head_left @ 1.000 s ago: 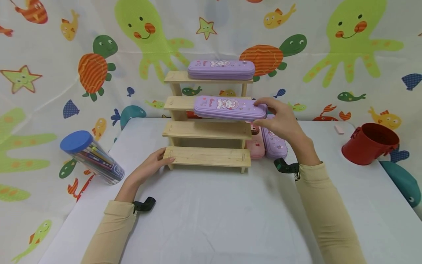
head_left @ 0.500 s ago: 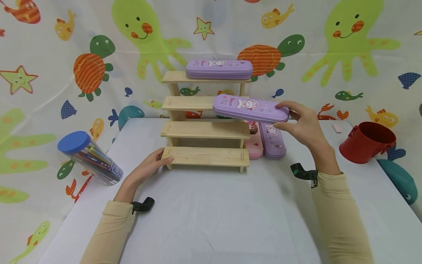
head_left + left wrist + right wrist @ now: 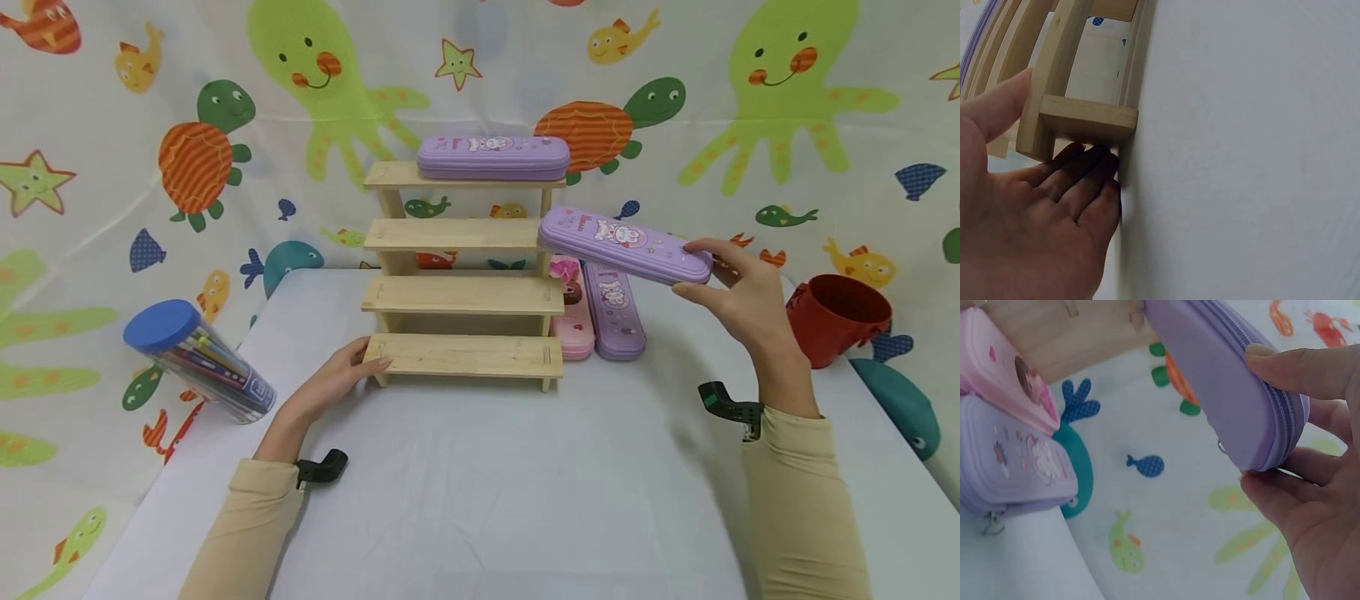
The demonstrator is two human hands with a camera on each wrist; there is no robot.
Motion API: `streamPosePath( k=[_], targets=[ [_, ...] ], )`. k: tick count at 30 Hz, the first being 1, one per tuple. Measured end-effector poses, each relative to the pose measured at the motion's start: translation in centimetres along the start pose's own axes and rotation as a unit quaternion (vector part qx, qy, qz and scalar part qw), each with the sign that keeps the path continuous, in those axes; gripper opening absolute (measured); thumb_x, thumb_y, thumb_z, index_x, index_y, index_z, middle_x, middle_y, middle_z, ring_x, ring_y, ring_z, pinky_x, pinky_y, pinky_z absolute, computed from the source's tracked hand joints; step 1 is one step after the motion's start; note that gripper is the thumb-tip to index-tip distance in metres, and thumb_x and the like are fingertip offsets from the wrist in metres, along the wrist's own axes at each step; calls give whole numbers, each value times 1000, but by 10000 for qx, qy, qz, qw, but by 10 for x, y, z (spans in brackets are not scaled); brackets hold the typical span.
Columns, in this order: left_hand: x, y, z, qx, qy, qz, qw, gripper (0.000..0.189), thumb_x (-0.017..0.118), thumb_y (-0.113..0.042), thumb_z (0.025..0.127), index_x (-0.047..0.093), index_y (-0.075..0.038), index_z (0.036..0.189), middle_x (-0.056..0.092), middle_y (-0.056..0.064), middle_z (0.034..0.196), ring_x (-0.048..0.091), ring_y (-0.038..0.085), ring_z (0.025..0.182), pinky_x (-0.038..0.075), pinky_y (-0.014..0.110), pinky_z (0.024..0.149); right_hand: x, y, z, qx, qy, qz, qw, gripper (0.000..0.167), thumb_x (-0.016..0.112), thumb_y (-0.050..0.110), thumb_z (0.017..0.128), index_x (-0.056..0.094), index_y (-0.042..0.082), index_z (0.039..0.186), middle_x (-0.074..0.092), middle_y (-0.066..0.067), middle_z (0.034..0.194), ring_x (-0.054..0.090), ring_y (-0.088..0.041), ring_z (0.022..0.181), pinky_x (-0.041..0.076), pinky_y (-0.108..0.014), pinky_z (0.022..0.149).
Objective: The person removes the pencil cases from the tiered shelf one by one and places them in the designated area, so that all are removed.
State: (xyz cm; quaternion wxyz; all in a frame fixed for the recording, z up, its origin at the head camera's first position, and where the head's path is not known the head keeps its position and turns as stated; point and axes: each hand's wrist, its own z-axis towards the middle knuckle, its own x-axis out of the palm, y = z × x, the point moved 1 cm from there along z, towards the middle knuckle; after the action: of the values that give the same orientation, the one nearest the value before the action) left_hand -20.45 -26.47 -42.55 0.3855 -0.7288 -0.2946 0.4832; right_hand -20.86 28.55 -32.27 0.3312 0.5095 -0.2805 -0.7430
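Note:
My right hand [image 3: 750,300] grips the right end of a purple zipped pencil case [image 3: 626,246], held in the air and slanting down to the right. In the right wrist view the thumb lies along its zip [image 3: 1275,394]. My left hand [image 3: 333,383] holds the left end of the lowest step of a four-tier wooden display rack [image 3: 465,354]. Seen from the left wrist, the thumb lies on the step and the fingers [image 3: 1079,181] reach beneath it. Another purple pencil case [image 3: 493,158] lies on the top tier; the lower tiers are bare.
A pink pencil case [image 3: 574,329] and a purple pencil case [image 3: 615,312] lie side by side just right of the rack. A clear tub of pens with a blue lid [image 3: 202,358] stands at left. A red bucket [image 3: 832,317] is at right, partly behind my right hand.
My right hand has carried the purple pencil case rightward, away from the second tier from the top, and its right end has tipped down. My left hand keeps its hold on the rack.

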Motion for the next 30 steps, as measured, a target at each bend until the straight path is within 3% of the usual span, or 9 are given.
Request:
streamPosePath(
  k=[4,8,14,20,24,27,30],
  targets=[
    [0,0,0,29,-15,1,10000,82,55,-47,99,18,-4,158,24,20,163,16,42,153,14,65,120,-8,-12,-4,241,-68,34,9997,51,76,28,88,60,25,137,52,-9,142,52,-32,135,46,-8,95],
    [0,0,0,19,-1,-22,10000,81,56,-46,99,18,-5,158,25,20,163,17,41,152,14,65,120,-12,-24,-5,295,-293,118,9991,51,76,24,88,61,23,137,53,-6,144,51,-28,137,45,-11,98],
    [0,0,0,-26,-4,-12,10000,82,56,-47,99,18,-4,158,26,21,162,18,42,152,15,66,119,-12,-43,-5,600,-781,-128,9951,50,78,28,86,64,24,134,57,-3,144,52,-25,136,43,-27,110],
    [0,0,0,-72,-44,51,10000,83,57,-48,98,18,-4,158,25,20,163,17,41,152,16,65,120,-7,-63,-2,1014,-808,-615,9897,54,74,39,87,61,23,137,53,-8,148,52,-33,136,43,-46,112],
    [-1,0,0,-87,-51,67,9999,84,57,-48,98,18,-4,158,24,20,163,16,41,153,15,65,120,-4,-74,-1,1156,-838,-868,9859,55,72,42,88,61,21,138,56,-10,146,53,-33,129,48,-33,99],
    [-1,0,0,-89,-46,61,9999,84,57,-48,98,17,-4,158,23,20,163,15,41,153,15,66,120,-2,-80,-2,1303,-820,-997,9830,56,71,43,88,60,21,139,57,-13,143,50,-32,123,42,-28,82],
    [-1,-1,0,-90,-41,48,9999,84,57,-48,98,17,-4,158,23,20,164,14,41,153,14,66,120,-1,-85,-4,1389,-788,-1088,9812,55,71,41,89,59,18,138,59,-17,139,49,-31,117,38,-27,75]
  ],
)
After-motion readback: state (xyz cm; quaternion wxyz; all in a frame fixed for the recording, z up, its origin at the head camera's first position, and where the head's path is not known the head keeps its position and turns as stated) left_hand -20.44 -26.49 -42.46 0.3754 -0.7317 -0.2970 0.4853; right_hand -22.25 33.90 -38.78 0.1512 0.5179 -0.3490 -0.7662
